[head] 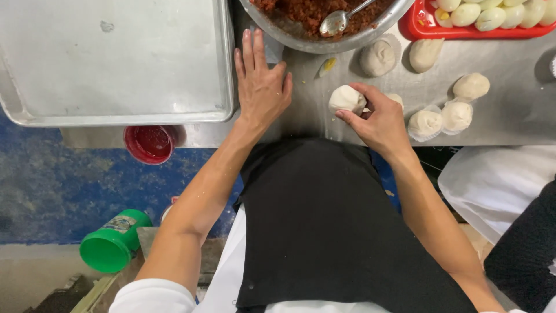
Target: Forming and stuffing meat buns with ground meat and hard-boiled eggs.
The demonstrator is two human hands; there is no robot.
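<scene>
My right hand (379,119) grips a white filled dough bun (346,98) just above the steel table (498,124), near its front edge. My left hand (260,84) lies flat with fingers spread on the table, beside the right edge of a big metal baking tray (116,64) and just below a metal bowl (324,40). The bowl holds reddish-brown minced filling and a spoon (339,22). Several finished buns, such as one (425,123) on a paper liner, sit to the right of my right hand.
A red tray (425,28) of peeled boiled eggs stands at the back right. Below the table are a red cup (149,143) and a green container (113,242) on the blue floor. Another person in white (498,182) stands at the right.
</scene>
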